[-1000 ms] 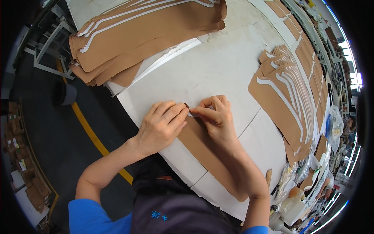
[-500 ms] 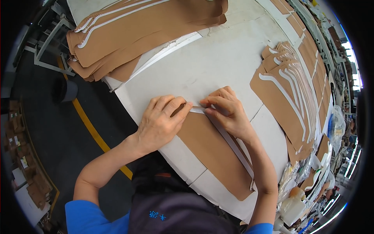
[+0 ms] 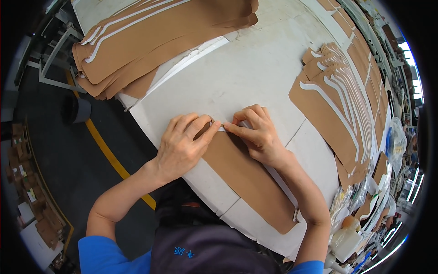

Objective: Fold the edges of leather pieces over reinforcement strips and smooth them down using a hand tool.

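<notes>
On one brown panel (image 3: 248, 180) (white-edged), two hands (image 3: 181, 145) pinch.

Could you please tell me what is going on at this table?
A person is working with both bare hands on a flat brown piece with a white strip along one long side. The left hand pinches its far end, and the right hand has its fingertips at that same edge, close beside. The piece lies on the white table. A stack of brown pieces lies at the far left, and overlapping ones lie to the right.
</notes>
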The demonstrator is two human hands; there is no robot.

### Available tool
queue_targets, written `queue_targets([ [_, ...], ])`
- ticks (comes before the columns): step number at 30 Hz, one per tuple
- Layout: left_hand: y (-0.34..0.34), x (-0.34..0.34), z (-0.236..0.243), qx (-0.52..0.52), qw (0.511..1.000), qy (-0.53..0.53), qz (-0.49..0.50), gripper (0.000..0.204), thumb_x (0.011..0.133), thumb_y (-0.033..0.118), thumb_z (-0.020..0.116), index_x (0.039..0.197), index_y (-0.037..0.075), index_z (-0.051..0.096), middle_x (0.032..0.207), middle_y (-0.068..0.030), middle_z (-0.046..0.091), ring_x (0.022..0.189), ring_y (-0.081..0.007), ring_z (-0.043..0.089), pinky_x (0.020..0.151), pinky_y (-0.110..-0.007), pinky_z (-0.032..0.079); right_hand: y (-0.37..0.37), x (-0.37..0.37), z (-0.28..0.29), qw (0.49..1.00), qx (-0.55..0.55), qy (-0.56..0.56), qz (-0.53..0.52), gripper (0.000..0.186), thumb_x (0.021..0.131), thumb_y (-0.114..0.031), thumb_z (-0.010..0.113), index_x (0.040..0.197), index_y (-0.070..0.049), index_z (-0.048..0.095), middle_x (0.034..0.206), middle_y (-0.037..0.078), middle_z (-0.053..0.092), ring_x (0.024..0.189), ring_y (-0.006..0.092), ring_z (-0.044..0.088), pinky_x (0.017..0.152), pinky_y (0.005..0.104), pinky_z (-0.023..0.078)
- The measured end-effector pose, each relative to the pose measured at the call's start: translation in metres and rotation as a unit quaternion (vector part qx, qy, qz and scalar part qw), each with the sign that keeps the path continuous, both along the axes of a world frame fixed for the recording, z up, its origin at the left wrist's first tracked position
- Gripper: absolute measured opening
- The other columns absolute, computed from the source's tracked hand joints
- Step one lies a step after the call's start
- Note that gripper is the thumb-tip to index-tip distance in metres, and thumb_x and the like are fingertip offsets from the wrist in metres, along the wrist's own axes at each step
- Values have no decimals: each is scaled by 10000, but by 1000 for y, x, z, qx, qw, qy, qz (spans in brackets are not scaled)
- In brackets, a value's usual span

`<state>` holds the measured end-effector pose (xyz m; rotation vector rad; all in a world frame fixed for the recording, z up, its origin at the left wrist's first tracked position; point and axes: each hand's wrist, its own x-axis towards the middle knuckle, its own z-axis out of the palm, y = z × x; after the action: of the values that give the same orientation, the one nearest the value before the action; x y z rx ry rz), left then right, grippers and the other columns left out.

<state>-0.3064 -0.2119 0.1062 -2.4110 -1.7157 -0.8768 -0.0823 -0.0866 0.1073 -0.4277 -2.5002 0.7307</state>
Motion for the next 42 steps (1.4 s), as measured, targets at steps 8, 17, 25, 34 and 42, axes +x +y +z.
queue_targets([
  [8, 8, 1, 10, -54, 996, -66, 12, 321, 880, 50, 763, 1201, 37, 760, 1180, -78, 651, 1092, -277, 616, 927, -402, 505, -20, -7, 4, 999, 35, -9, -21, 611, 714, 104, 675, 1299, -63, 722, 1207, 122, 613, 1085, 311, 579, 933, 419, 453],
  [17, 45, -24, 12, -97, 990, -102, -27, 133, 906, -24, 728, 1017, 48, 738, 1204, -93, 641, 1058, -270, 662, 866, -361, 536, -80, 150, 54, 925, -98, -47, -364, 345, 923, 57, 695, 1257, -25, 720, 1265, 150, 631, 1183, 328, 588, 1008, 418, 494],
  [25, 106, 21, 51, 63, 992, -109, 18, 174, 972, 46, 690, 1146, 46, 709, 1248, -127, 675, 1155, -347, 636, 986, -468, 500, -216, 276, 43, 778, -41, -178, -601, 430, 868, -28, 811, 1284, -10, 703, 1188, 144, 617, 1144, 322, 586, 978, 426, 492],
  [34, -13, 164, 12, -79, 960, -60, -263, 303, 871, 171, 809, 1143, 81, 713, 1263, -87, 641, 1218, -309, 590, 1015, -462, 464, -192, 241, 46, 897, -54, -109, -424, 465, 851, -40, 812, 1304, -41, 706, 1146, 119, 612, 852, 263, 678, 719, 373, 577],
  [42, -40, 146, 12, -107, 950, -56, -287, 371, 861, 183, 812, 1203, 77, 717, 1298, -105, 635, 1248, -323, 574, 1046, -492, 458, -187, 212, 52, 951, -92, -159, -248, 481, 876, -158, 830, 1342, -99, 727, 1080, 89, 598, 803, 227, 665, 660, 377, 568],
])
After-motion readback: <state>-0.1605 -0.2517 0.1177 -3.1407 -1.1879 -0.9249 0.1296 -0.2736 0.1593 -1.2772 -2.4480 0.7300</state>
